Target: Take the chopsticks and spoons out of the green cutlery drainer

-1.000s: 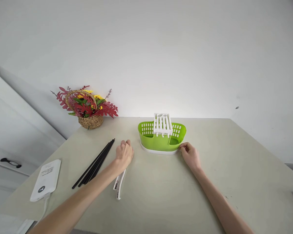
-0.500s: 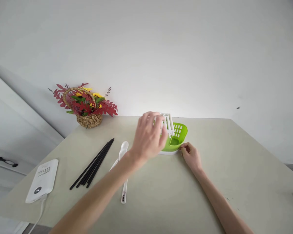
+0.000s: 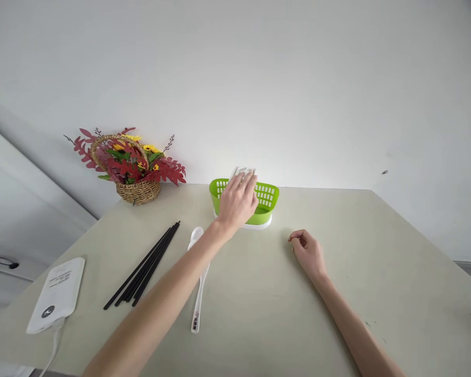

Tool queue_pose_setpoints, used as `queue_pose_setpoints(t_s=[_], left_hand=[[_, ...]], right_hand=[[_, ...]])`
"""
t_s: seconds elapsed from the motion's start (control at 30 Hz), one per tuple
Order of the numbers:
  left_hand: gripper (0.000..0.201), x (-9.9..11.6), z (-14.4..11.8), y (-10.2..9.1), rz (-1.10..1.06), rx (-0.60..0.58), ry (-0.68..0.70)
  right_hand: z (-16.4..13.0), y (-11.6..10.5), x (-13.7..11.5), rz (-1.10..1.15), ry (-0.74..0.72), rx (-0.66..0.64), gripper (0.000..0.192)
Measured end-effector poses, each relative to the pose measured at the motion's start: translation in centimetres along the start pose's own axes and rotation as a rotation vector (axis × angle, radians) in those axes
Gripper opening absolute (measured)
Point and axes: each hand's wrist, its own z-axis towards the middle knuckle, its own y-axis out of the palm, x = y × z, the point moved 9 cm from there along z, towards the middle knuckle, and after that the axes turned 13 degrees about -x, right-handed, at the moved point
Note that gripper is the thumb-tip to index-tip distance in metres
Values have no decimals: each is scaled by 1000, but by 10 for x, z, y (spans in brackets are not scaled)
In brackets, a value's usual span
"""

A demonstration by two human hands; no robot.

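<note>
My left hand reaches over the green perforated basket, fingers closed on a white slotted rack. Only the rack's top edge shows above my fingers; the rest is hidden behind the hand. The basket stands on a white base near the back edge of the table. Resting on the tabletop to the right and nearer to me, my right hand has its fingers curled in, apart from the basket and with nothing visible in them.
White spoons lie partly under my left forearm. Left of them are several black chopsticks. A white power bank with a cable lies at the table's left edge. A wicker basket of artificial flowers stands against the wall.
The green basket with its base has shifted left and back, away from my right hand. My left hand has moved back with the white rack. My right hand stays in place.
</note>
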Motion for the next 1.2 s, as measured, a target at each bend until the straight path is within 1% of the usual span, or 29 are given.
queue_pose_setpoints(t_s=[0.2, 0.4, 0.47, 0.57, 0.7, 0.83, 0.93, 1.0, 1.07, 1.13, 1.2], left_hand=[[52, -68, -12, -9, 30, -31, -92], [49, -121, -34, -26, 86, -48, -176], [49, -133, -40, -31, 99, -48, -193], [50, -145, -48, -37, 104, -56, -210], [50, -150, -52, -42, 109, -85, -225], [49, -141, -51, -47, 135, -119, -233], [51, -121, -52, -60, 110, -58, -227], [48, -100, -57, -70, 49, 6, -215], [41, -72, -67, -76, -43, 47, -200], [33, -39, -82, -73, -160, 50, -184], [30, -2, -102, -61, -281, 10, -175]], right_hand=[[-1, 1, 1, 3, 20, -19, 15], [0, 2, 2, 1, 23, -22, 15], [0, 2, 1, -5, 22, -23, 15], [1, 2, 0, -11, 20, -23, 15], [1, 3, -1, -11, 10, -24, 16], [2, 3, 0, -12, 11, -26, 16], [2, 3, 1, -14, 9, -27, 16], [2, 3, 1, -16, 6, -27, 16], [1, 4, 1, -20, 6, -28, 16], [1, 4, 1, -23, 12, -31, 16], [0, 4, 2, -24, 22, -35, 17]])
